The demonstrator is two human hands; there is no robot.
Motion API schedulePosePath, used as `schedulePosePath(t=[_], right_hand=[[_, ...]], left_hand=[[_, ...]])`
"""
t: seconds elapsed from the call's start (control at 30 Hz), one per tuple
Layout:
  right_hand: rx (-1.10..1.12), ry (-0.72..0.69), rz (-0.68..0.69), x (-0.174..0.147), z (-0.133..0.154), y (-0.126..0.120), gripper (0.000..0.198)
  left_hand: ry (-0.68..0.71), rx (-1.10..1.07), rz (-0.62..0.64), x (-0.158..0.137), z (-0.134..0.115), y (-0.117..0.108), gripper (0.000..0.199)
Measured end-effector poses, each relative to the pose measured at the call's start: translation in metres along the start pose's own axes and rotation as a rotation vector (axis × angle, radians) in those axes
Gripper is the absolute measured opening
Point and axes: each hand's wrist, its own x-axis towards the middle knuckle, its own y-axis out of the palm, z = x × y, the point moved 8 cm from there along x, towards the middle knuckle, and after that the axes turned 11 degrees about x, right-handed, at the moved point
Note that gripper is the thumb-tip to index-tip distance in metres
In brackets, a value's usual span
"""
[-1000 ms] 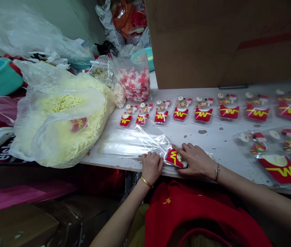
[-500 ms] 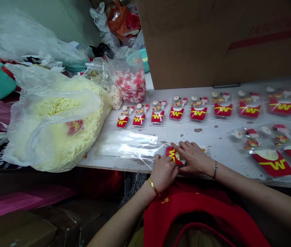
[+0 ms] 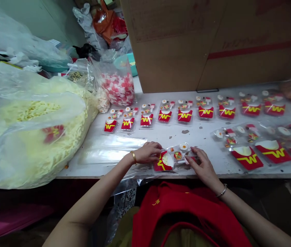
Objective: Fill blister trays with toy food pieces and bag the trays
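Note:
A clear plastic packet [image 3: 177,164] lies near the table's front edge between my two hands. In it are a red fries carton [image 3: 164,161] with a yellow W and pale sticks in its mouth, plus a miniature fried egg [image 3: 183,146] and a small round dish piece [image 3: 178,155]. My left hand [image 3: 149,152] has its curled fingers on the packet's left end, beside the carton. At the other end, my right hand [image 3: 202,165] holds the packet's edge, its thumb over the plastic. Flat clear bags [image 3: 109,151] lie left of my left hand.
A large bag of pale yellow sticks [image 3: 75,137] stands at left. Behind it is a bag of pink and white pieces [image 3: 118,87]. Filled packets [image 3: 164,116] form a row along the table [image 3: 199,137], with larger-looking ones [image 3: 248,157] at right. A cardboard box [image 3: 171,48] stands behind.
My right hand has moved off the carton to the packet's right end, uncovering the small pieces. My left hand has shifted to the carton's left side. The view has turned slightly right.

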Motion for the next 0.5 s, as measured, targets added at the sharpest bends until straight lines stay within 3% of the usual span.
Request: schedulePosePath(t=[0.2, 0.4, 0.5], right_hand=[[0.263, 0.116, 0.060, 0.009, 0.011, 0.017, 0.044], [0.360, 0.090, 0.267, 0.010, 0.047, 0.048, 0.039], [0.384, 0.102, 0.260, 0.010, 0.054, 0.052, 0.032]], left_hand=[[-0.055, -0.188, -0.207, 0.014, -0.008, -0.018, 0.014], [0.004, -0.174, -0.282, 0.042, -0.031, -0.025, 0.012], [0.001, -0.182, -0.312, 0.052, -0.032, -0.029, 0.016]])
